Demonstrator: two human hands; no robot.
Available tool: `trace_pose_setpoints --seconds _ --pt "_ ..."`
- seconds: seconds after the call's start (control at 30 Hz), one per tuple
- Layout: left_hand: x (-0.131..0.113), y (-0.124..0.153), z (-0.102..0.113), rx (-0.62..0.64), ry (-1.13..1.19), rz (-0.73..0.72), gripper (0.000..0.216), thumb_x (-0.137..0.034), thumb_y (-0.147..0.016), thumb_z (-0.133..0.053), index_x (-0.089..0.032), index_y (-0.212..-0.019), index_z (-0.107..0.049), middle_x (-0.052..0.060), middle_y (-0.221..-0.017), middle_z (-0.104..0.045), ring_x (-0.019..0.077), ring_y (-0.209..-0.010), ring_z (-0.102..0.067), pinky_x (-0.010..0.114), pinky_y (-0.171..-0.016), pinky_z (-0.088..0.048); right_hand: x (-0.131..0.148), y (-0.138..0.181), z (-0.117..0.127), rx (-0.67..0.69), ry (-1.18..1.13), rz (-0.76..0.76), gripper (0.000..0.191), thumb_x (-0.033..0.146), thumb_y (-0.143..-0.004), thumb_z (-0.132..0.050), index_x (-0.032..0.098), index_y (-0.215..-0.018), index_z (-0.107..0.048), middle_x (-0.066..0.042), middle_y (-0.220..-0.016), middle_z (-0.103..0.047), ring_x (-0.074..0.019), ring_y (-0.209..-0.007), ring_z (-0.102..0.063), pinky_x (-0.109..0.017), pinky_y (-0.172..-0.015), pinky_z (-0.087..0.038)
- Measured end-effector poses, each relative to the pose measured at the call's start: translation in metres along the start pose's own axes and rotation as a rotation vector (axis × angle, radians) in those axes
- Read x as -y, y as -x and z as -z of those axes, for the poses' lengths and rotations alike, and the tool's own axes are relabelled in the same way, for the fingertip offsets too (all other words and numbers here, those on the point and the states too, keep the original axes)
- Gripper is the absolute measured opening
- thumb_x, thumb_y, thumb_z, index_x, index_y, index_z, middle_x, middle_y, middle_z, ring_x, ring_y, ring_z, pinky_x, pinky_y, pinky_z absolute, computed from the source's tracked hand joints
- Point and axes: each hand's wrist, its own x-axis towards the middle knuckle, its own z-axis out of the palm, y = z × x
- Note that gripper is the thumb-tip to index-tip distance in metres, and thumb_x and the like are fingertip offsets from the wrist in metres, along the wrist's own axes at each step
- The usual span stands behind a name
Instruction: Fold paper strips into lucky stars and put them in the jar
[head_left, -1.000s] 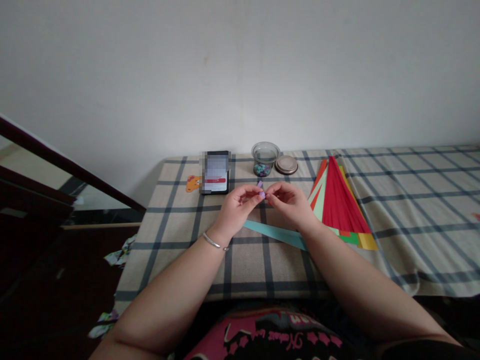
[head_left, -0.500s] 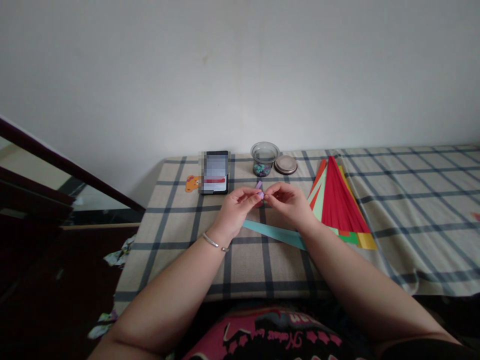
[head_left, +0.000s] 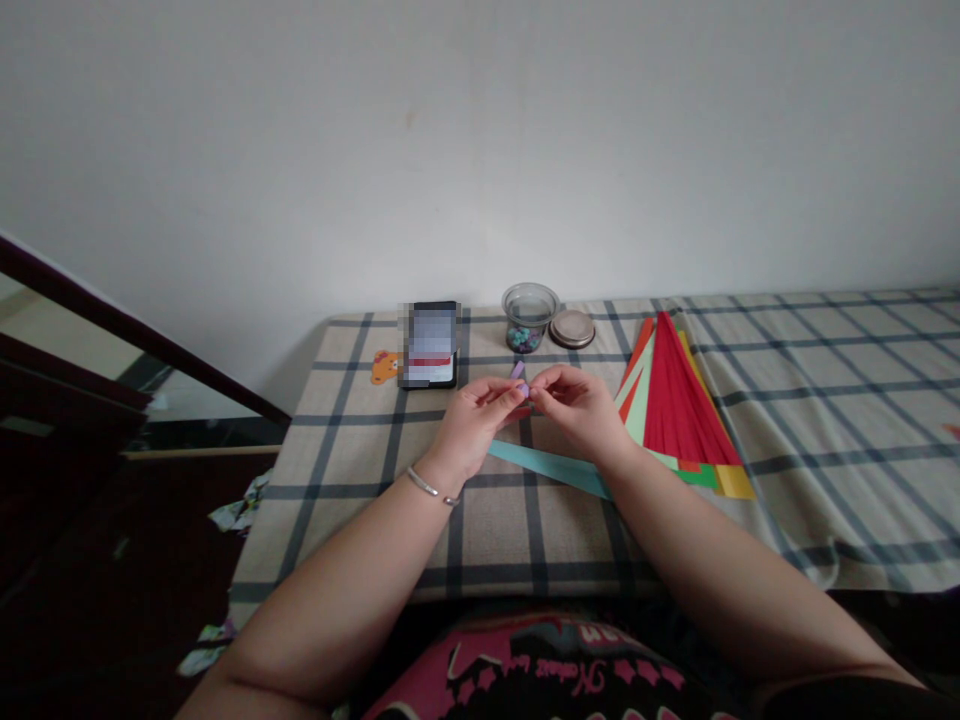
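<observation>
My left hand (head_left: 474, 420) and my right hand (head_left: 577, 408) meet fingertip to fingertip above the checked tablecloth (head_left: 360, 470). Both pinch a small folded purple paper piece (head_left: 523, 387), whose short end sticks up between the fingers. A silver bangle (head_left: 429, 487) circles my left wrist. Beneath my wrists a teal paper strip (head_left: 547, 466) lies flat on the cloth.
A fan of red, green and yellow paper strips (head_left: 675, 410) lies right of my hands. Behind them stand a clear jar (head_left: 529, 318) with small coloured pieces, its round lid (head_left: 572, 329) and a phone (head_left: 430, 344) beside an orange sticker (head_left: 385, 367). Paper scraps (head_left: 238, 513) lie on the floor at left.
My fingers shift slightly on the purple piece; both hands stay at the same spot.
</observation>
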Motion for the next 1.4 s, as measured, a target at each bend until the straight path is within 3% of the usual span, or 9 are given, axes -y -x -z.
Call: trace_pose_setpoints --seconds 0.3,0.63,0.93,1.4 --pt "0.003 -0.001 0.003 -0.033 -0.117 -0.080 0.029 -0.036 -0.060 -0.084 -0.016 -0.077 -0.073 0.001 -0.077 -0.072 0.0120 -0.073 -0.065 0.030 -0.079 -0.054 -0.006 0.000 -0.001 -0.006 -0.016 -0.001 0.034 0.051 -0.073 -0.069 0.019 -0.073 -0.058 -0.001 -0.070 -0.059 -0.0119 -0.062 -0.054 -0.025 -0.058 -0.046" --pt "0.000 -0.004 0.010 0.038 -0.145 -0.102 0.025 -0.035 -0.066 -0.081 -0.016 -0.079 -0.072 0.002 -0.082 -0.073 0.0134 -0.080 -0.066 0.030 -0.084 -0.051 -0.003 0.000 0.000 0.054 0.006 -0.003 0.027 0.045 -0.081 -0.062 0.019 -0.079 -0.056 0.001 -0.069 -0.054 -0.0102 -0.059 -0.049 -0.024 -0.054 -0.042" --pt "0.000 -0.004 0.007 0.134 -0.254 -0.222 0.019 -0.030 -0.074 -0.075 -0.019 -0.089 -0.071 0.002 -0.089 -0.071 0.0121 -0.083 -0.065 0.028 -0.083 -0.052 -0.006 -0.001 0.001 0.001 0.047 0.076 0.026 0.045 -0.081 -0.063 0.020 -0.078 -0.057 0.001 -0.069 -0.057 -0.0102 -0.059 -0.050 -0.024 -0.054 -0.042" --pt "-0.003 -0.002 0.007 0.071 -0.352 -0.290 0.018 -0.031 -0.075 -0.074 -0.019 -0.087 -0.069 0.002 -0.086 -0.071 0.0132 -0.082 -0.065 0.028 -0.082 -0.052 0.002 0.006 0.004 0.005 0.205 0.208 0.009 0.029 -0.085 -0.058 0.021 -0.083 -0.058 -0.001 -0.077 -0.059 -0.0125 -0.067 -0.056 -0.027 -0.063 -0.048"
